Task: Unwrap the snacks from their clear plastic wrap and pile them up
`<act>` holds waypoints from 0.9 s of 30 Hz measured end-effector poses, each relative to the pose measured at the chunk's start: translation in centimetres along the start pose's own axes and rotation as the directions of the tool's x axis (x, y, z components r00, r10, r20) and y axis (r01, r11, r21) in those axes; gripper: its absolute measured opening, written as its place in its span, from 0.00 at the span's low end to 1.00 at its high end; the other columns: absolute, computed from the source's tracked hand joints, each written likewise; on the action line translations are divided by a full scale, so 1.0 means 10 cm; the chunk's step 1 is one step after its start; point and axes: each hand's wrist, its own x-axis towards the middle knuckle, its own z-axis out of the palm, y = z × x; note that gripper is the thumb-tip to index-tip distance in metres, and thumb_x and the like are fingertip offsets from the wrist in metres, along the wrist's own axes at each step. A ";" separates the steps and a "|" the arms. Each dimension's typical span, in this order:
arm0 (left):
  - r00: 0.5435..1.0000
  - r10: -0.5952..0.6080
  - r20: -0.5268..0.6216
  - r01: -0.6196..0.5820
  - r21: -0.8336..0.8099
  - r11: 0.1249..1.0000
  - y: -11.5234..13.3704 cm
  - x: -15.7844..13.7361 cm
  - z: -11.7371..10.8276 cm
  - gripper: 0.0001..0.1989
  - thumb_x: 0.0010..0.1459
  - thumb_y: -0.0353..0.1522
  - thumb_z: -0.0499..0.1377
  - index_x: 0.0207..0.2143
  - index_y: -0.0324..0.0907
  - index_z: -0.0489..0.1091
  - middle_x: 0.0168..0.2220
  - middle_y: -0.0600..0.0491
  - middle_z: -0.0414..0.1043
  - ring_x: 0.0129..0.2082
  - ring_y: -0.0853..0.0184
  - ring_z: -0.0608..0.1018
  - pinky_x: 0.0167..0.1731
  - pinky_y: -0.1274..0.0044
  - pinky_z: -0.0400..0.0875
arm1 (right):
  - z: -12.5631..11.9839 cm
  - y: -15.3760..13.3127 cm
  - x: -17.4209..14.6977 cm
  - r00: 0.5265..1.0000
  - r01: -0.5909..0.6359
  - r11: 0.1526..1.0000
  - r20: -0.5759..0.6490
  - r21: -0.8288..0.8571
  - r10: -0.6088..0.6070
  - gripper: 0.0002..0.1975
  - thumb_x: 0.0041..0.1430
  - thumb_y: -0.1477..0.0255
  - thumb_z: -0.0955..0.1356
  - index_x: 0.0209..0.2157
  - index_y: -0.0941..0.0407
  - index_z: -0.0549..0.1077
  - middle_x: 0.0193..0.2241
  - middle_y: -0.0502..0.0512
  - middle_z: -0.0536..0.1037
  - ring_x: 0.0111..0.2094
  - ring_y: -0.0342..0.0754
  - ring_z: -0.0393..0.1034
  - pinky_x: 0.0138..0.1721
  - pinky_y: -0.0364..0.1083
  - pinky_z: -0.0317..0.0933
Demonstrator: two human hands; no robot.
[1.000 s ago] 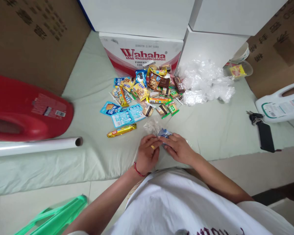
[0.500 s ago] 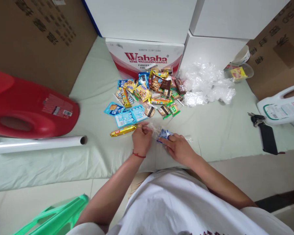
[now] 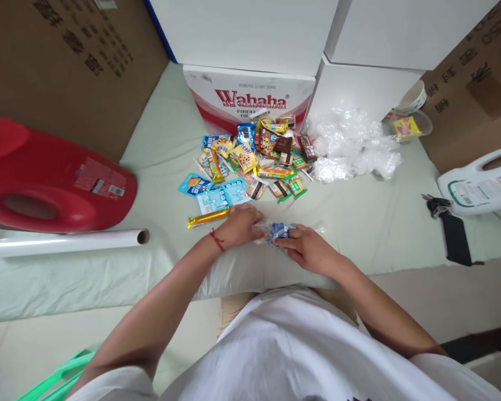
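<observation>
A blue snack packet point(image 3: 280, 233) lies inside a clear plastic bag point(image 3: 259, 227) at the front of the table. My left hand point(image 3: 240, 225) is closed at the bag's left end, its knuckles turned up. On the right, my right hand point(image 3: 311, 247) grips the blue packet through the film, thumb below and fingers on top. A yellow snack bar point(image 3: 209, 218) rests just left of my left hand, its right end at the fingers. Beyond both hands spreads a pile of wrapped snacks point(image 3: 245, 157), with light blue packets point(image 3: 219, 196) along its near left side.
Crumpled clear plastic bags point(image 3: 350, 145) are heaped behind right. A Wahaha carton point(image 3: 250, 92) stands at the back. On the left are a red jug point(image 3: 58, 178) and a white roll point(image 3: 67, 243); on the right, a white bottle point(image 3: 480, 181) and keys with a black case point(image 3: 455, 239).
My left hand has turned flatter over the bag's left end, its wrist swinging left and up. My right hand stays on the blue packet, which has shifted slightly.
</observation>
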 end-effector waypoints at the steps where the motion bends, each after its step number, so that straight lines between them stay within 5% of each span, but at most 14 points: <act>1: 1.000 -0.015 0.018 0.016 -0.048 0.999 -0.03 -0.07 -0.01 0.11 0.54 0.40 0.64 0.32 0.42 0.75 0.32 0.48 0.77 0.40 0.55 0.77 0.42 0.69 0.66 | 0.00 0.01 0.00 1.000 0.001 1.000 -0.002 0.005 -0.001 0.18 0.71 0.74 0.66 0.58 0.53 0.78 0.37 0.58 0.77 0.38 0.51 0.64 0.43 0.49 0.58; 4: 0.991 -0.124 0.058 0.137 -0.379 0.915 -0.01 -0.30 0.00 0.13 0.56 0.42 0.61 0.26 0.43 0.69 0.23 0.55 0.72 0.26 0.64 0.74 0.30 0.74 0.62 | 0.00 0.04 0.02 1.000 0.011 1.000 0.007 0.014 -0.011 0.17 0.72 0.73 0.65 0.57 0.52 0.79 0.35 0.57 0.76 0.37 0.51 0.62 0.42 0.49 0.57; 7: 0.971 -0.201 0.128 0.227 -0.756 0.614 0.24 -0.42 0.14 0.15 0.53 0.45 0.63 0.29 0.44 0.67 0.21 0.58 0.71 0.22 0.66 0.74 0.28 0.76 0.65 | -0.01 0.03 0.10 0.998 0.044 0.999 0.032 0.019 -0.045 0.16 0.71 0.74 0.65 0.54 0.53 0.81 0.34 0.56 0.76 0.35 0.50 0.62 0.43 0.50 0.57; 9: 0.968 -0.231 0.099 0.194 -0.881 0.432 0.46 -0.39 0.29 0.15 0.53 0.44 0.64 0.30 0.44 0.67 0.23 0.58 0.72 0.22 0.67 0.74 0.27 0.76 0.67 | -0.03 0.01 0.14 0.997 0.058 0.998 0.046 0.031 -0.060 0.13 0.70 0.75 0.66 0.48 0.55 0.82 0.34 0.57 0.76 0.36 0.50 0.63 0.44 0.51 0.58; 11: 0.963 -0.270 0.017 0.123 -0.916 0.382 0.62 -0.31 0.45 0.13 0.58 0.44 0.60 0.30 0.43 0.68 0.21 0.58 0.70 0.22 0.68 0.73 0.28 0.75 0.68 | -0.07 -0.01 0.14 0.997 0.061 0.996 0.046 0.063 -0.064 0.09 0.67 0.74 0.68 0.44 0.56 0.82 0.37 0.59 0.76 0.40 0.52 0.66 0.47 0.52 0.60; 13: 0.954 -0.289 -0.083 0.055 -0.897 0.438 0.69 -0.26 0.57 0.14 0.64 0.41 0.53 0.36 0.42 0.73 0.19 0.58 0.68 0.23 0.66 0.74 0.29 0.74 0.70 | -0.13 -0.01 0.07 0.996 0.073 0.988 0.042 0.134 -0.080 0.09 0.65 0.72 0.70 0.46 0.56 0.80 0.43 0.61 0.77 0.45 0.54 0.68 0.52 0.55 0.61; 15: 0.952 -0.234 -0.198 -0.013 -0.788 0.616 0.70 -0.25 0.64 0.19 0.67 0.37 0.48 0.46 0.40 0.77 0.24 0.54 0.71 0.30 0.62 0.77 0.36 0.72 0.73 | -0.19 0.03 -0.04 0.991 0.106 0.960 0.056 0.259 -0.124 0.14 0.65 0.69 0.71 0.52 0.55 0.78 0.48 0.62 0.78 0.50 0.56 0.69 0.57 0.57 0.60; 17: 0.954 -0.136 -0.269 -0.039 -0.559 0.829 0.69 -0.28 0.68 0.22 0.68 0.35 0.47 0.55 0.41 0.76 0.36 0.48 0.76 0.39 0.60 0.79 0.41 0.70 0.73 | -0.22 0.11 -0.16 0.989 0.102 0.897 0.053 0.430 -0.138 0.18 0.67 0.67 0.70 0.56 0.53 0.76 0.52 0.60 0.78 0.53 0.55 0.70 0.58 0.56 0.61; 19: 0.962 -0.097 -0.254 0.019 -0.295 0.955 0.70 -0.32 0.70 0.23 0.68 0.34 0.49 0.62 0.46 0.73 0.47 0.45 0.74 0.39 0.60 0.78 0.39 0.70 0.73 | -0.23 0.24 -0.26 1.000 0.009 0.810 -0.027 0.586 0.009 0.17 0.71 0.64 0.65 0.57 0.51 0.77 0.49 0.58 0.80 0.50 0.53 0.73 0.53 0.52 0.65; 20: 0.968 -0.107 -0.227 0.065 -0.182 0.981 0.72 -0.33 0.72 0.24 0.69 0.34 0.50 0.64 0.49 0.71 0.49 0.45 0.73 0.36 0.61 0.78 0.35 0.71 0.72 | -0.22 0.31 -0.29 0.983 -0.060 0.775 -0.096 0.629 0.154 0.18 0.72 0.63 0.63 0.55 0.52 0.77 0.45 0.57 0.81 0.46 0.52 0.74 0.48 0.51 0.66; 22: 0.974 -0.145 -0.172 0.148 0.000 0.989 0.77 -0.34 0.75 0.25 0.70 0.34 0.51 0.67 0.54 0.67 0.50 0.45 0.72 0.31 0.64 0.77 0.29 0.74 0.70 | -0.19 0.45 -0.32 0.863 -0.208 0.763 -0.252 0.612 0.438 0.18 0.72 0.61 0.62 0.52 0.53 0.79 0.39 0.56 0.80 0.40 0.51 0.73 0.44 0.50 0.65; 24: 0.973 -0.184 -0.138 0.202 0.126 0.971 0.84 -0.34 0.78 0.25 0.71 0.34 0.51 0.69 0.57 0.64 0.49 0.45 0.73 0.29 0.64 0.76 0.27 0.75 0.68 | -0.14 0.55 -0.30 0.773 -0.351 0.807 -0.339 0.474 0.536 0.17 0.67 0.60 0.67 0.49 0.54 0.79 0.38 0.57 0.78 0.41 0.53 0.70 0.47 0.52 0.63; 27: 0.973 -0.211 -0.095 0.228 0.219 0.949 0.89 -0.31 0.80 0.27 0.72 0.33 0.49 0.70 0.58 0.61 0.48 0.45 0.73 0.29 0.63 0.77 0.27 0.75 0.68 | -0.08 0.57 -0.30 0.818 -0.464 0.843 -0.232 0.273 0.526 0.12 0.58 0.63 0.74 0.40 0.55 0.79 0.37 0.57 0.76 0.43 0.54 0.66 0.51 0.54 0.59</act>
